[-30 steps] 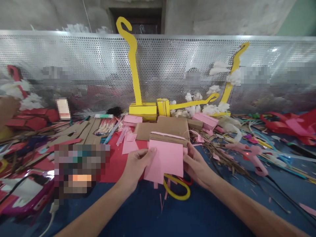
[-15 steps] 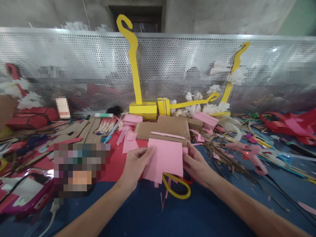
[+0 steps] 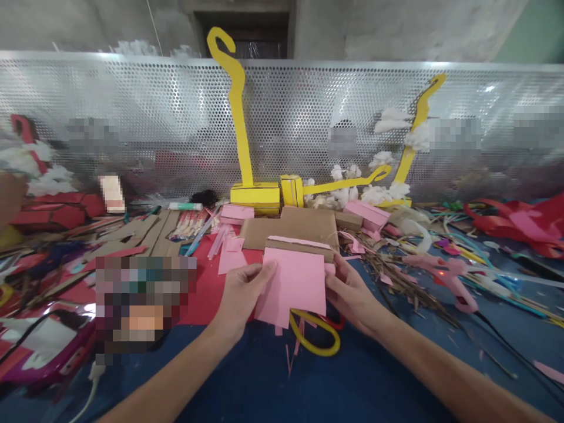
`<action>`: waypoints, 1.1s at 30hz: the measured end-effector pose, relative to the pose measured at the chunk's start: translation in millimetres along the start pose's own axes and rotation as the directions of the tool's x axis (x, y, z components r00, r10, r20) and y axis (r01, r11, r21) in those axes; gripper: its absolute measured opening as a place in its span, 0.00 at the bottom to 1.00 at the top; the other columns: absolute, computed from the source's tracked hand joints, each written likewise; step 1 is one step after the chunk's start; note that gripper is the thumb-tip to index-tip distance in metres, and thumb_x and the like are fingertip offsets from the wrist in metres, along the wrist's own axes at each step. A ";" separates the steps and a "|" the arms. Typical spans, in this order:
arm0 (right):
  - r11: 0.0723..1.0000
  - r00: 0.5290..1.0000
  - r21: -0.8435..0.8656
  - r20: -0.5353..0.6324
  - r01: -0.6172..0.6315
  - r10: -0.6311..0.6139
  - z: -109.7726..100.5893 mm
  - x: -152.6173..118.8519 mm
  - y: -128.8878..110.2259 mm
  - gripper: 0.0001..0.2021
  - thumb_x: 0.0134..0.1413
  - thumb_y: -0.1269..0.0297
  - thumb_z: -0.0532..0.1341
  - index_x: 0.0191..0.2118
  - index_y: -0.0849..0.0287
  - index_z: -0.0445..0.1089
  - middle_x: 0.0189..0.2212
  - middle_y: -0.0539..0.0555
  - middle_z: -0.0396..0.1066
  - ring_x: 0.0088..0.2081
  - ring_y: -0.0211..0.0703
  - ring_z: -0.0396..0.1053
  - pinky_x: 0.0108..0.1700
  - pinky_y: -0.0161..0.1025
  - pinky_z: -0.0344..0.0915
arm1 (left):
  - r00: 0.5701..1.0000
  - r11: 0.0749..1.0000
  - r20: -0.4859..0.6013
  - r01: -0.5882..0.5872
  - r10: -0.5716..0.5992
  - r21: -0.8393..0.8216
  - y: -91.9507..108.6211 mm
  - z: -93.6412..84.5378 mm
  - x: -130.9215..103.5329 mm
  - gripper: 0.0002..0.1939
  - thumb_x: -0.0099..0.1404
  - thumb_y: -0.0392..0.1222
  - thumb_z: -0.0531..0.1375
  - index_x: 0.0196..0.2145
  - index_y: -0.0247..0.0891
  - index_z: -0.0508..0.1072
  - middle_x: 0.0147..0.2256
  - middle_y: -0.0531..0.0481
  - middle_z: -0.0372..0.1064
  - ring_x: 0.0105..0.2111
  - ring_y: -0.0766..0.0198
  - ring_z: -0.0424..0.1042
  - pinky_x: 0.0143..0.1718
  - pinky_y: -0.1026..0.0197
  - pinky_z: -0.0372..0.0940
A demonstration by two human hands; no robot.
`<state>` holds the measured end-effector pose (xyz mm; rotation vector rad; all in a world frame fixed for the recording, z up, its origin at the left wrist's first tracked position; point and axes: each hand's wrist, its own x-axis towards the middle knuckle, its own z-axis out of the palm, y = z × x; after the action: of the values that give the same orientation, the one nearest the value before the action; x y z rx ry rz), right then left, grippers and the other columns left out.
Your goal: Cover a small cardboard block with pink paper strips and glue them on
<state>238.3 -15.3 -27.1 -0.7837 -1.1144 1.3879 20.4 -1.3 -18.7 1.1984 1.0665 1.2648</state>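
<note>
Between my hands is a pink paper-covered cardboard piece (image 3: 296, 276), its brown cardboard edge showing along the top. My left hand (image 3: 244, 292) pinches its left side, the thumb lying on the pink face. At the right edge, my right hand (image 3: 348, 289) grips the same piece between thumb and fingers; a small pink flap shows by those fingertips. Scissors with a yellow handle (image 3: 318, 349) lie just below, partly hidden under the piece. Red sheet (image 3: 205, 294) lies to the left, and a brown cardboard sheet (image 3: 308, 223) is behind.
A pink glue gun (image 3: 453, 279) with a lit red spot and a cord lies at right. Yellow hook-shaped paper forms (image 3: 240, 117) stand on boxes before a perforated metal panel (image 3: 176, 94). Paper scraps, cardboard strips (image 3: 158, 235) and brown sticks (image 3: 400, 282) clutter both sides.
The pink piece and both hands have barely shifted, slightly to the left. The grip looks the same.
</note>
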 end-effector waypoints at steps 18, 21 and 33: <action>0.978 0.982 -0.150 -0.100 0.145 -0.161 -6.4 7.9 1.0 0.24 0.57 0.53 0.70 0.56 0.49 0.66 0.58 0.55 0.73 0.58 0.52 0.72 0.58 0.49 0.71 | 0.989 0.986 0.074 -0.136 0.129 0.095 -0.8 -8.0 12.9 0.23 0.62 0.62 0.64 0.32 0.37 0.77 0.29 0.50 0.73 0.31 0.61 0.70 0.30 0.65 0.64; 0.959 0.978 -0.249 -0.118 0.138 -0.172 -11.2 8.9 4.7 0.23 0.58 0.53 0.69 0.56 0.50 0.66 0.57 0.55 0.73 0.57 0.53 0.71 0.56 0.48 0.72 | 0.994 0.994 0.017 -0.110 0.109 0.030 1.8 -14.1 18.5 0.22 0.63 0.61 0.65 0.41 0.39 0.77 0.32 0.50 0.75 0.30 0.62 0.71 0.28 0.66 0.66; 0.645 0.866 -0.720 -0.125 0.257 -0.484 -52.5 52.8 -32.3 0.21 0.58 0.48 0.66 0.49 0.55 0.63 0.46 0.56 0.71 0.48 0.52 0.70 0.53 0.51 0.67 | 0.975 0.951 0.141 0.202 -0.172 -0.235 7.7 -45.7 43.0 0.18 0.51 0.43 0.77 0.36 0.34 0.78 0.30 0.49 0.78 0.18 0.73 0.68 0.14 0.73 0.57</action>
<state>290.7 43.3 -6.8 -1.1644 -1.4534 0.4327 -23.8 43.4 -13.0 0.9468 0.8828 1.1269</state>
